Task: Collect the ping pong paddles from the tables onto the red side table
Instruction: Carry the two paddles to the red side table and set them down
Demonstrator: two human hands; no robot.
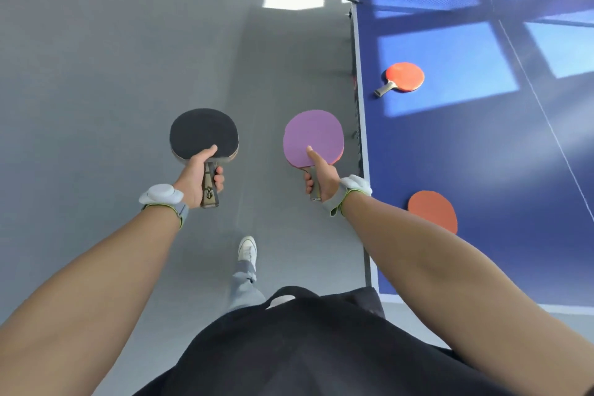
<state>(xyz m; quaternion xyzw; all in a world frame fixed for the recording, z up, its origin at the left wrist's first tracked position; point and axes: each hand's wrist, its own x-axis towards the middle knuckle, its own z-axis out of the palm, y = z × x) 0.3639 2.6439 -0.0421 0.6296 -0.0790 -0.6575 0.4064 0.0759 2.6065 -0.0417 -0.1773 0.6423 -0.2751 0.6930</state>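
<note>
Gripping a black paddle (203,133) by its handle, the left hand (200,177) hovers over grey floor (96,58); the right hand (323,177) clasps a purple paddle (313,137) beside the blue table (482,154), where two orange paddles (404,76) (432,210) lie well apart.

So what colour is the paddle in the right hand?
Purple face on the paddle held by the right hand, seen in the head view.
</note>
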